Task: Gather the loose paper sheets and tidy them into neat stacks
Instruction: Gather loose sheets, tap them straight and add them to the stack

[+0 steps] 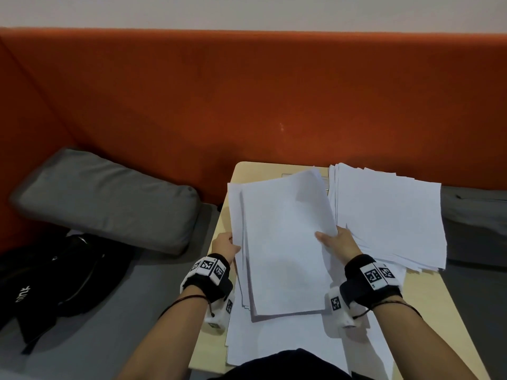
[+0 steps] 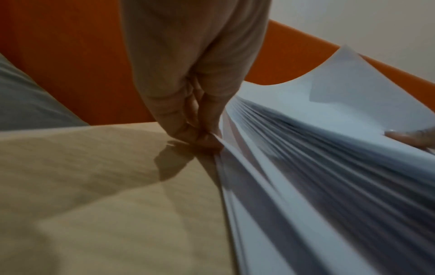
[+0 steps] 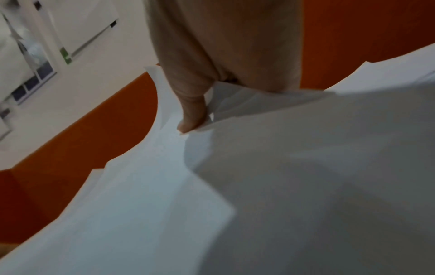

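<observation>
A thick bundle of white paper sheets is lifted off the small wooden table, its edges uneven. My left hand grips the bundle's left edge; in the left wrist view my left hand pinches the fanned sheets. My right hand holds the right edge, thumb on top; the right wrist view shows its thumb pressed on the top sheet. A second, spread pile of sheets lies at the table's right. More sheets lie flat under the bundle near me.
An orange padded bench back rises behind the table. A grey cushion lies on the grey seat at left, with a black bag in front of it. Another grey cushion sits at the right.
</observation>
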A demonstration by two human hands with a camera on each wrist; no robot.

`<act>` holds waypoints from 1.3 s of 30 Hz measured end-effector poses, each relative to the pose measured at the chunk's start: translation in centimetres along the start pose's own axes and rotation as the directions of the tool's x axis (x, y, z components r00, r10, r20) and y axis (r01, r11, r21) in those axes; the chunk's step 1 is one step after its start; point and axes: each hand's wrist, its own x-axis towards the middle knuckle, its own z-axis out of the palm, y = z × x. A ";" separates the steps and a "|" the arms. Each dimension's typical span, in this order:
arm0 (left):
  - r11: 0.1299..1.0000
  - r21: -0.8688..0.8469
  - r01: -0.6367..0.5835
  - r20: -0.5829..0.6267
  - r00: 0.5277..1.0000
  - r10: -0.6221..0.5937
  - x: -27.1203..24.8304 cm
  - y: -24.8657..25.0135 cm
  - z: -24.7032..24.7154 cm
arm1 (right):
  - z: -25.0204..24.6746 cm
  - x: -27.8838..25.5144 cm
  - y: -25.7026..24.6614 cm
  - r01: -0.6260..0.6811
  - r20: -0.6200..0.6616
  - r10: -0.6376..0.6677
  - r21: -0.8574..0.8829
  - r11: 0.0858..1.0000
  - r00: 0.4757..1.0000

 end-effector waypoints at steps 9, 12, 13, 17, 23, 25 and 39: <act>0.985 -0.029 0.168 0.081 0.983 -0.165 1.0 0.8 1.1 | 3.6 1.7 -1.3 -0.018 0.186 0.088 -0.347 0.938 0.979; 0.984 -0.083 0.160 0.083 0.985 -0.153 0.4 0.9 1.3 | 4.0 1.7 -0.9 0.020 0.212 0.065 -0.375 0.927 0.975; 0.985 -0.103 0.139 0.078 0.988 -0.131 0.0 1.0 1.3 | 4.0 1.7 -0.8 0.025 0.213 0.059 -0.370 0.929 0.975; 0.985 -0.150 -0.082 0.007 0.996 0.084 -2.0 2.4 1.1 | 4.0 2.4 -0.4 -0.042 0.147 0.084 -0.271 0.962 0.985; 0.823 -0.460 -0.334 0.005 0.925 0.379 -4.0 5.8 -0.8 | 1.3 0.8 -2.3 -0.117 0.107 0.086 0.328 0.937 0.991; 0.778 -0.528 -0.340 0.001 0.916 0.401 -3.9 6.2 -1.4 | -0.3 -0.1 -3.5 -0.108 0.232 -0.005 0.471 0.876 0.973; 0.580 -0.372 -0.724 -0.445 0.688 0.573 -7.0 12.0 -1.9 | 0.1 -4.7 -9.7 0.427 -0.281 -0.327 0.481 0.765 0.902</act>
